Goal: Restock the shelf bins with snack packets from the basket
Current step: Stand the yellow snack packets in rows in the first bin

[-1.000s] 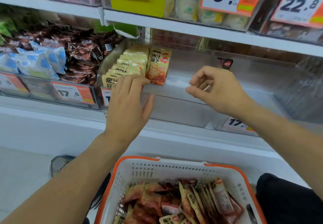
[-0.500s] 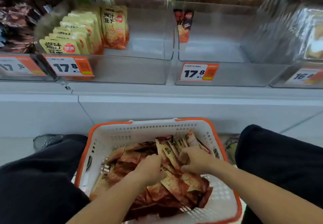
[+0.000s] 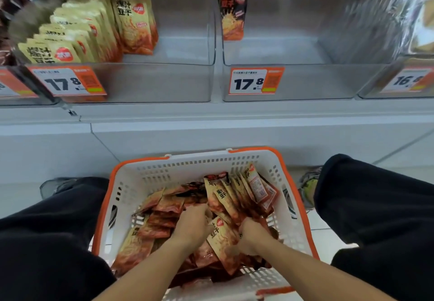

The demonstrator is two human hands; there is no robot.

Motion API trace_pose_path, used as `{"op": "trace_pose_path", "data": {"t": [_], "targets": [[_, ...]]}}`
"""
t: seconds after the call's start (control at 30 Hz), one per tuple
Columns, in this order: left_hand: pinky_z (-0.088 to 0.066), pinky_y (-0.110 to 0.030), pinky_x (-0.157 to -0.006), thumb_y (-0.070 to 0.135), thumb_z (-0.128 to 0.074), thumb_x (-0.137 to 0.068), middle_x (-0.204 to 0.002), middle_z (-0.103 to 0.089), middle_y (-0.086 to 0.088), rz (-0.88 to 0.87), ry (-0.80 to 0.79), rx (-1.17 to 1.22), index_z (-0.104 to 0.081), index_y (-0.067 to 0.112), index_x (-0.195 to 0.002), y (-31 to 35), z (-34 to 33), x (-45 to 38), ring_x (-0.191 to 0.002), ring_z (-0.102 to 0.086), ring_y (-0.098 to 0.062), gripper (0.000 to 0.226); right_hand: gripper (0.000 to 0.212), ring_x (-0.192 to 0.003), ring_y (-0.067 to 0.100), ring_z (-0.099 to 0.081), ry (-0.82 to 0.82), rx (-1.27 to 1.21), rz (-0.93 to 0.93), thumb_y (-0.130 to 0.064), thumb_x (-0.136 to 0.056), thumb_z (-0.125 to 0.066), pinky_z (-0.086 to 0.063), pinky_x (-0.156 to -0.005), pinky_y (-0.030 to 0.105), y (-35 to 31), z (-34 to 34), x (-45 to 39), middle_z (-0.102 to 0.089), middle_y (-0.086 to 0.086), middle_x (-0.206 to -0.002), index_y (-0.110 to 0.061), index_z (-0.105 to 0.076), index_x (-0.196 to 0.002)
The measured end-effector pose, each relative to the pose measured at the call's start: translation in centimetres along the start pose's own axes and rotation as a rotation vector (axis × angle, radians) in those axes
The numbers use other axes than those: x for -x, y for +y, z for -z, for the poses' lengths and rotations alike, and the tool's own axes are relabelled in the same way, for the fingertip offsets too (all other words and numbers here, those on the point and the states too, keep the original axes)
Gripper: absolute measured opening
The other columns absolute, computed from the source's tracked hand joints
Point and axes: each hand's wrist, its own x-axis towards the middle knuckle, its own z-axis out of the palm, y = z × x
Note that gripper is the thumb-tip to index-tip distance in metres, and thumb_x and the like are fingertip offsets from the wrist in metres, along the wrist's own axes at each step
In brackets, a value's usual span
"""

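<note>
One head-worn wide-angle view, facing forward and down.

The camera looks from above at a steep downward tilt, close over the basket, which sits low in the middle between the person's knees. Both forearms enter from the bottom edge, with the left hand and right hand near the lens. The shelf and its clear bins fill the upper half, farther off and facing the camera; their edges bow from the wide lens. No second view shares the scene.
</note>
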Motion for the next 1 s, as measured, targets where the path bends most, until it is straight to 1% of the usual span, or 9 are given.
{"op": "trace_pose_path", "data": {"t": [0.13, 0.27, 0.37, 0.47, 0.57, 0.67, 0.7, 0.8, 1.0], "targets": [[-0.056, -0.032, -0.079, 0.016, -0.067, -0.089, -0.093, -0.07, 0.0, 0.047, -0.066, 0.072, -0.071, 0.017, -0.1, 0.5, 0.9, -0.5, -0.085, -0.066, -0.014, 0.012, 0.069, -0.102, 0.019, -0.063, -0.041, -0.001, 0.004, -0.061, -0.055, -0.088, -0.046, -0.072, 0.027, -0.4, -0.6, -0.2, -0.064, -0.003, -0.104, -0.018, -0.056, -0.098], [-0.042, -0.016, -0.059, 0.017, -0.061, -0.097, -0.088, -0.068, 0.002, -0.049, -0.187, -0.023, -0.075, 0.01, -0.092, 1.6, 3.9, -1.0, -0.071, -0.057, -0.007, 0.016, 0.047, -0.082, 0.013, -0.06, 0.08, -0.103, 0.156, -0.044, -0.061, -0.091, -0.043, -0.056, 0.019, -1.6, 0.1, 0.2, -0.062, -0.01, -0.084, -0.024, -0.052, -0.077], [-0.042, -0.016, -0.059, 0.022, -0.058, -0.099, -0.09, -0.067, 0.003, -0.087, -0.155, -0.034, -0.074, 0.016, -0.092, 2.1, 7.8, -1.2, -0.071, -0.056, -0.009, 0.018, 0.043, -0.073, 0.005, -0.068, 0.155, -0.279, 0.277, -0.039, -0.058, -0.094, -0.058, -0.065, 0.026, -3.0, 1.8, 0.9, -0.071, -0.008, -0.078, -0.015, -0.069, -0.083], [-0.048, -0.024, -0.078, 0.023, -0.056, -0.101, -0.103, -0.067, 0.009, -0.132, -0.121, 0.003, -0.071, 0.022, -0.102, 2.5, 12.2, -1.4, -0.09, -0.062, -0.009, 0.015, 0.024, -0.058, -0.006, -0.061, 0.209, -0.399, 0.426, -0.027, -0.07, -0.09, -0.047, -0.053, 0.013, -4.8, 4.3, 2.1, -0.068, -0.011, -0.071, -0.025, -0.067, -0.077], [-0.042, -0.016, -0.066, 0.02, -0.054, -0.102, -0.092, -0.063, 0.014, -0.202, -0.11, -0.007, -0.067, 0.023, -0.096, 3.2, 17.0, -1.2, -0.086, -0.061, -0.01, 0.015, 0.011, -0.072, 0.003, -0.064, 0.308, -0.447, 0.52, -0.026, -0.083, -0.079, -0.052, -0.064, 0.019, -6.8, 6.9, 3.2, -0.072, -0.011, -0.082, -0.029, -0.069, -0.082], [-0.044, -0.01, -0.069, 0.026, -0.063, -0.097, -0.094, -0.068, 0.015, -0.261, -0.049, 0.053, -0.067, 0.029, -0.091, 3.7, 21.4, -0.7, -0.089, -0.064, -0.003, 0.008, 0.018, -0.077, 0.002, -0.067, 0.345, -0.507, 0.614, -0.02, -0.087, -0.075, -0.054, -0.071, 0.021, -8.6, 9.3, 4.4, -0.073, -0.011, -0.083, -0.033, -0.067, -0.079], [-0.049, -0.014, -0.071, 0.028, -0.068, -0.094, -0.092, -0.071, 0.013, -0.278, -0.026, 0.122, -0.068, 0.028, -0.092, 3.8, 22.6, -0.3, -0.087, -0.065, -0.003, 0.002, 0.017, -0.08, 0.002, -0.067, 0.366, -0.53, 0.649, -0.019, -0.088, -0.075, -0.055, -0.075, 0.023, -9.2, 10.1, 4.8, -0.073, -0.011, -0.085, -0.033, -0.067, -0.081], [-0.056, -0.024, -0.078, 0.031, -0.081, -0.081, -0.097, -0.074, 0.012, -0.311, 0.009, 0.269, -0.07, 0.025, -0.1, 3.4, 25.4, 0.6, -0.09, -0.069, -0.006, 0.022, 0.009, -0.085, 0.008, -0.069, 0.431, -0.654, 0.72, -0.018, -0.089, -0.074, -0.056, -0.081, 0.032, -11.3, 12.6, 6.2, -0.075, -0.01, -0.089, -0.026, -0.07, -0.088], [-0.055, -0.02, -0.077, 0.012, -0.077, -0.082, -0.102, -0.077, 0.007, -0.453, 0.108, 0.526, -0.072, 0.017, -0.109, 3.1, 27.7, 1.6, -0.093, -0.072, -0.009, 0.028, 0.015, -0.073, 0.008, -0.064, 0.604, -0.718, 0.874, -0.011, -0.086, -0.076, -0.054, -0.067, 0.029, -16.4, 16.5, 10.0, -0.074, -0.009, -0.083, -0.023, -0.068, -0.085]]}}
